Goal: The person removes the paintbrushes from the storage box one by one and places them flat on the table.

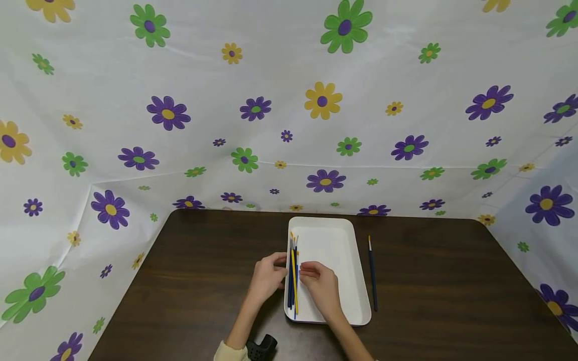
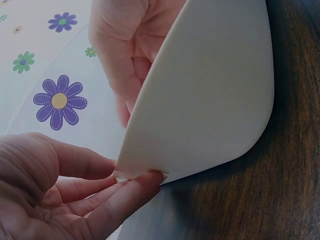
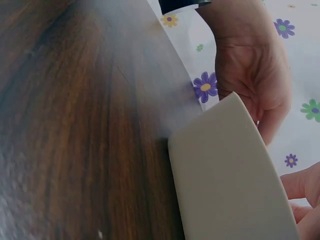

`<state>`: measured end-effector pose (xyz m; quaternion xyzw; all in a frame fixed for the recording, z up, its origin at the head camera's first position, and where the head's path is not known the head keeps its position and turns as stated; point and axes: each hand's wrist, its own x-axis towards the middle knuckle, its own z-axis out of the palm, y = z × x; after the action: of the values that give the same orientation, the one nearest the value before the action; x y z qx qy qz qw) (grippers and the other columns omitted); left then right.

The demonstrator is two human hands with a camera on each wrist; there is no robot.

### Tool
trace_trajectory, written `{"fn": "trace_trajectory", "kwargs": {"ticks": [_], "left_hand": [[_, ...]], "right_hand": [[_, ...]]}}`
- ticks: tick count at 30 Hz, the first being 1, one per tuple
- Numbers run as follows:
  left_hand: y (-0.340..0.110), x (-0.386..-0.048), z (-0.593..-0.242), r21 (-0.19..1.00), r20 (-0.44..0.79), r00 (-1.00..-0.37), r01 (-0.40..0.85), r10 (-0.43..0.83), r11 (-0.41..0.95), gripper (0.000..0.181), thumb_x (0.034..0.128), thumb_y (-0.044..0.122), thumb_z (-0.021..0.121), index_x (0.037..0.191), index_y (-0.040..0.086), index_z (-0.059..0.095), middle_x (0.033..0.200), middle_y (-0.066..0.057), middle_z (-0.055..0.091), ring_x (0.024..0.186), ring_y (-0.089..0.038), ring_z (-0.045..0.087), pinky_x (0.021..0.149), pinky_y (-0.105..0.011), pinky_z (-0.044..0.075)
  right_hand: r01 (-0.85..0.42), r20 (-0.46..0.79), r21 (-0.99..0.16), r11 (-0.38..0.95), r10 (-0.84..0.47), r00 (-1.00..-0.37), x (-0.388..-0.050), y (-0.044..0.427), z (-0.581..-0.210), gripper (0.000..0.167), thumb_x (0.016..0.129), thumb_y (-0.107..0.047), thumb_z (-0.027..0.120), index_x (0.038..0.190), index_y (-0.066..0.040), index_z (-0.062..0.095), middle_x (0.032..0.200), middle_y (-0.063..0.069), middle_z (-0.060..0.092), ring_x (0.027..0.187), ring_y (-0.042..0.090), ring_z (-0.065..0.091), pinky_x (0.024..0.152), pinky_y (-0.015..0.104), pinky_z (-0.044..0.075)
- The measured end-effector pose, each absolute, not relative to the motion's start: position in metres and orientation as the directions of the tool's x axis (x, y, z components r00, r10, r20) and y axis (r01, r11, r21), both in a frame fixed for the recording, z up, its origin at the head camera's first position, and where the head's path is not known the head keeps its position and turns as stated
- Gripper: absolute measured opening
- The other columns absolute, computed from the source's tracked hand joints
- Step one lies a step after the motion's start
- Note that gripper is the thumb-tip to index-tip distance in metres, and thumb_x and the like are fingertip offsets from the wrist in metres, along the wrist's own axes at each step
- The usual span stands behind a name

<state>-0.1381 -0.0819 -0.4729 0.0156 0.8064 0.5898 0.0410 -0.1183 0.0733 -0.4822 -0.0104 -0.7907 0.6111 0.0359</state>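
A white rectangular tray point(image 1: 331, 240) lies on the table. Several paintbrushes point(image 1: 292, 281), dark blue and yellow, lie side by side along its left wall, bristles pointing away. My left hand point(image 1: 267, 276) is at the tray's left side; in the left wrist view that left hand point(image 2: 75, 195) pinches the rim with thumb and fingers. Over the tray, just right of the brushes, is my right hand point(image 1: 321, 286), its fingers loosely bent with nothing seen between them. In the right wrist view, the tray's wall point(image 3: 225, 175) hides part of both hands.
One dark blue paintbrush point(image 1: 372, 276) lies on the brown table point(image 1: 429, 281), right of the tray. A black device point(image 1: 263, 347) sits by the left wrist. A flowered white sheet point(image 1: 280, 75) hangs behind the table and at its sides.
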Motion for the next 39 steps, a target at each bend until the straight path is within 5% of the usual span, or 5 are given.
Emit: {"fn": "trace_trajectory", "kwargs": {"ticks": [18,39], "left_hand": [[-0.083,-0.138,-0.474,0.953,-0.021,-0.995,0.008,0.093,0.302,0.041,0.0861,-0.012,0.063,0.127,-0.012,0.065,0.121,-0.031,0.067,0.088,-0.033,0.076,0.053,-0.033,0.062],[-0.086,-0.137,-0.474,0.958,-0.018,-0.994,0.013,0.108,0.287,0.040,0.0874,-0.011,0.062,0.127,-0.012,0.064,0.122,-0.032,0.066,0.090,-0.034,0.075,0.055,-0.034,0.063]], "right_hand": [[-0.006,0.026,-0.939,0.343,0.053,-0.998,-0.120,0.064,-0.485,0.025,0.081,0.008,0.074,0.106,0.012,0.072,0.102,0.022,0.075,0.092,0.032,0.075,0.079,0.040,0.064],[-0.049,0.086,-0.888,0.458,0.061,-0.994,-0.131,0.051,-0.484,0.020,0.078,0.012,0.078,0.096,0.011,0.071,0.087,0.017,0.073,0.076,0.024,0.072,0.067,0.035,0.063]]}}
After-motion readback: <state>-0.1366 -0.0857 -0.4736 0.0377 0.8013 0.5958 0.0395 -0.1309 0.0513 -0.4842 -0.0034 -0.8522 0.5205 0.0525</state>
